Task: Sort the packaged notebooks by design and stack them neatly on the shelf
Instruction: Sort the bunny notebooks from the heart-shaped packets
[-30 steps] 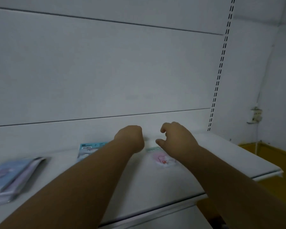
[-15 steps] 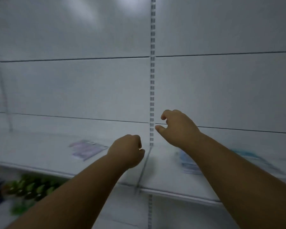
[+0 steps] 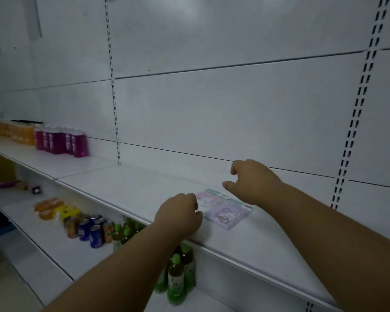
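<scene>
Two packaged notebooks lie side by side on the white shelf (image 3: 131, 190): a pink one (image 3: 208, 200) and a lilac one with a cartoon animal (image 3: 229, 216) in front of it. My left hand (image 3: 178, 216) is curled into a loose fist at the shelf's front edge, just left of the notebooks, holding nothing. My right hand (image 3: 252, 181) hovers over the far side of the notebooks with thumb and fingers apart and empty. Whether either hand touches a notebook is unclear.
Purple bottles (image 3: 61, 140) and orange bottles (image 3: 14, 131) stand far left on the same shelf. The lower shelf (image 3: 43, 239) carries snack packs (image 3: 54, 209), drink cans (image 3: 92, 228) and green tea bottles (image 3: 178, 278). Slotted uprights run up the white back wall.
My view has swung left along the shelving, away from the blue notebooks. Both hands have come down toward the pink and lilac notebooks, still holding nothing.
</scene>
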The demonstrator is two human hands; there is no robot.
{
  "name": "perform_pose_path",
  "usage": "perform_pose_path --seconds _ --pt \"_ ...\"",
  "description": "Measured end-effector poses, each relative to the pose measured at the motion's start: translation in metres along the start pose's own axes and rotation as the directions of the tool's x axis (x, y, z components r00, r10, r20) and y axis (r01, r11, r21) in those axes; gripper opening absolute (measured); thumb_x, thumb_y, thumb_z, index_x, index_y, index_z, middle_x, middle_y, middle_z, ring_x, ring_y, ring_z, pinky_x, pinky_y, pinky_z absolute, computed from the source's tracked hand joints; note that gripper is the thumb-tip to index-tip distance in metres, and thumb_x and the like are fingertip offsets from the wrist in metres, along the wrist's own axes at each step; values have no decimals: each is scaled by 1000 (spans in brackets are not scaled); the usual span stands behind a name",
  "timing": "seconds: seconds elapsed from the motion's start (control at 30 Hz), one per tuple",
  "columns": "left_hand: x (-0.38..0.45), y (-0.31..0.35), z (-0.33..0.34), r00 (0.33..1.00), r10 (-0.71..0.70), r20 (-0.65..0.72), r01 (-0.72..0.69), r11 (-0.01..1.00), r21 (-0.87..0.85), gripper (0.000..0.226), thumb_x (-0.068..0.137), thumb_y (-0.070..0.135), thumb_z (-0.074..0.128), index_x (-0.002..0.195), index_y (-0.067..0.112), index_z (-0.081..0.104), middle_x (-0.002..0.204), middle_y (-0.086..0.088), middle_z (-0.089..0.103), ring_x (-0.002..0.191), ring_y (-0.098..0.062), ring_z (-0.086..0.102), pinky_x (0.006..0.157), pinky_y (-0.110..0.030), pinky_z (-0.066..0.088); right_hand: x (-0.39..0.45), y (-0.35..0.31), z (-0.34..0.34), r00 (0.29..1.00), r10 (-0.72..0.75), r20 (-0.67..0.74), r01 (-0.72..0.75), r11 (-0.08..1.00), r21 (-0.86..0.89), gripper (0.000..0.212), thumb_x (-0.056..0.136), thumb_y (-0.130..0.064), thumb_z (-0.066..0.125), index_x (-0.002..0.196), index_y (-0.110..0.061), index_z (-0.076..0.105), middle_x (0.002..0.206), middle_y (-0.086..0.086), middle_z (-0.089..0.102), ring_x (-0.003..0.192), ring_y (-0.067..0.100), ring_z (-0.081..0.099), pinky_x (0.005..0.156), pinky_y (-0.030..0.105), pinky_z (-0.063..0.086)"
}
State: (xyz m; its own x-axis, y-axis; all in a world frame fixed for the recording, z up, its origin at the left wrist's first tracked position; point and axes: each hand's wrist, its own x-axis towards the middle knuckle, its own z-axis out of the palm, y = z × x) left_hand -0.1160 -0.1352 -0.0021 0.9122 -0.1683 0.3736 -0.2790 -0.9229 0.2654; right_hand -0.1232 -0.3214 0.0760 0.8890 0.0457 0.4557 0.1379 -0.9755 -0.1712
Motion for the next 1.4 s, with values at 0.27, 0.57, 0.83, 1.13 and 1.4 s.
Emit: perform_pose_path --seconds 0.27,0.57,0.83,1.13,1.4 --pt "58 26 36 986 -27 167 -1 986 165 85 58 90 40 109 27 66 110 -1 67 99 -22 60 79 -32 43 41 17 38 996 94 -6 -94 995 28 37 83 -47 60 107 -19 59 109 3 61 92 22 56 73 32 44" --pt "87 33 36 930 151 336 -148 988 -34 48 68 61 71 67 21 44 66 2 50 73 -18 56 70 -30 45 36 12 38 941 312 -132 -314 949 8 35 84 -45 60 105 -17 60 95 2 60 81 20 54 67 31 42" --pt "112 -55 7 995 42 87 33 698 -716 16 83 21 60 68 14 59 71 -4 67 64 -18 63 58 -30 49 22 -28 63 841 436 -319 -454 891 22 16 90 -28 51 89 -14 58 91 5 61 79 24 57 66 31 41" --pt "110 -142 -24 999 -27 23 28 246 -969 6 92 21 61 89 27 58 82 1 72 65 -17 69 56 -32 55 66 -79 142 816 578 11 -563 800 -207 49 76 -58 52 100 -16 63 108 12 65 99 32 60 77 33 45" --pt "105 -173 -34 999 17 -32 -35 217 -975 8 93 20 61 93 27 58 87 0 74 69 -18 71 60 -30 52 80 -87 146 674 734 80 -693 666 -276 75 58 -66 62 116 -21 56 123 10 56 114 32 51 89 36 43"
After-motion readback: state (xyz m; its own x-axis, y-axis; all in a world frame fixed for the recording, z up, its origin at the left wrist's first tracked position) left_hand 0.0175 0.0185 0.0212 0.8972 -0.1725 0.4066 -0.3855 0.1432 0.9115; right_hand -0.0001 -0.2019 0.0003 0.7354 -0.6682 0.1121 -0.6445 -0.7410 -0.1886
